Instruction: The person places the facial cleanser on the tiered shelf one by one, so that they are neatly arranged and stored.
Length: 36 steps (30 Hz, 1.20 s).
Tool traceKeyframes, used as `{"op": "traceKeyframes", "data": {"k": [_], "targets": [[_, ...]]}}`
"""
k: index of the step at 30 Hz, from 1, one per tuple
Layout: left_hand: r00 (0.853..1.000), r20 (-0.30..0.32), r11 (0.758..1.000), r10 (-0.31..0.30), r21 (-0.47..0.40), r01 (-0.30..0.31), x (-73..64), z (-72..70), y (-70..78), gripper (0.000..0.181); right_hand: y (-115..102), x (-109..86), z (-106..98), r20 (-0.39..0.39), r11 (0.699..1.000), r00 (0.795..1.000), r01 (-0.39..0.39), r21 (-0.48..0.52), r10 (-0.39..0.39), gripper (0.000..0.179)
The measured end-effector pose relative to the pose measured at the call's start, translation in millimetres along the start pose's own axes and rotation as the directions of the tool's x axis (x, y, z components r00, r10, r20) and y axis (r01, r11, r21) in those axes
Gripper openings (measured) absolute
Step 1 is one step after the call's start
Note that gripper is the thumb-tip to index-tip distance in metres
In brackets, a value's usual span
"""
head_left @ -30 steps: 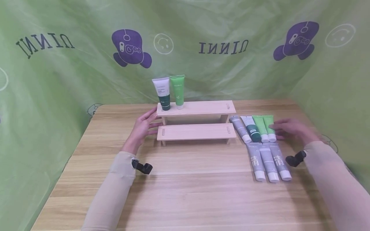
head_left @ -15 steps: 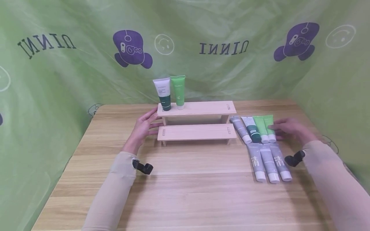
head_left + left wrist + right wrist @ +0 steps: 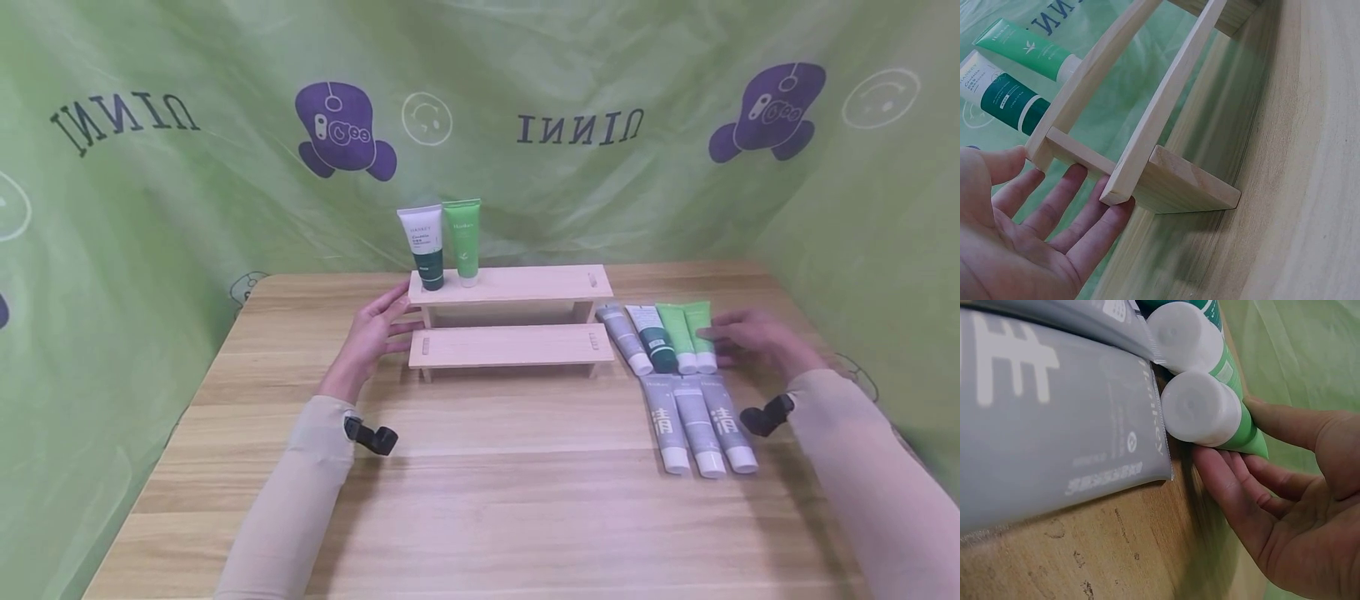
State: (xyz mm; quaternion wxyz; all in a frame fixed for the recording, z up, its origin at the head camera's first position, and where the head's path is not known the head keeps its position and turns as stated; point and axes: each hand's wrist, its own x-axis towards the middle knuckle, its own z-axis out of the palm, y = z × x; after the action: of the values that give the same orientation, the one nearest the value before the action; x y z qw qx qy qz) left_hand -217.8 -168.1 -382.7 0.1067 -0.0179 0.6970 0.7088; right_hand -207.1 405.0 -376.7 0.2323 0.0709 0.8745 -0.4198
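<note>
My left hand touches the left end of a light wooden two-step stand, its thumb at the upper board and its fingertips by the side support and lower board. On that upper board stand a white and dark-green tube and a green tube, caps down. At the right, my right hand is beside the outermost lying green tube. Its thumb touches the tube's top, and its extended fingers lie along the outer side, shown in the right wrist view by the white cap.
Another green tube, a white and dark-green tube and a grey tube lie in the same row. In front lie 3 grey tubes on the wooden table. Green printed cloth hangs behind and at the sides.
</note>
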Motion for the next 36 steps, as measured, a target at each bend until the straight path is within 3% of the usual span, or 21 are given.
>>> {"op": "traceKeyframes", "data": {"k": [10, 14, 19, 25, 29, 36], "targets": [[1.0, -0.008, 1.0, 0.001, 0.011, -0.001, 0.4, 0.6, 0.2, 0.049, 11, -2.4, -2, 0.01, 1.0, 1.0, 0.006, -0.005, -0.006, 0.086], [1.0, -0.002, 1.0, 0.003, 0.01, -0.003, 0.4, -0.1, 0.7, 0.049, 15, -3.8, -6, -0.009, 0.998, 1.0, 0.025, -0.055, -0.025, 0.087], [1.0, 0.0, 1.0, -0.001, 0.004, 0.001, -0.3, -1.1, 1.1, 0.05, 15, -5.1, -7, -0.029, 0.999, 0.999, 0.03, 0.033, -0.029, 0.086], [1.0, -0.01, 1.0, -0.011, -0.001, 0.011, -1.4, -0.4, 2.0, 0.049, 9, -12.1, -6, -0.05, 0.999, 0.998, 0.046, -0.008, -0.046, 0.091], [1.0, -0.006, 1.0, -0.008, 0.001, 0.008, -1.5, 0.2, 2.5, 0.05, 2, -15.9, -3, -0.071, 0.997, 0.995, 0.068, 0.02, -0.067, 0.091], [1.0, -0.001, 1.0, -0.007, -0.005, 0.007, -1.0, 0.5, 1.8, 0.05, -14, -21.0, 4, -0.085, 0.99, 0.989, 0.126, 0.066, -0.121, 0.075]]}}
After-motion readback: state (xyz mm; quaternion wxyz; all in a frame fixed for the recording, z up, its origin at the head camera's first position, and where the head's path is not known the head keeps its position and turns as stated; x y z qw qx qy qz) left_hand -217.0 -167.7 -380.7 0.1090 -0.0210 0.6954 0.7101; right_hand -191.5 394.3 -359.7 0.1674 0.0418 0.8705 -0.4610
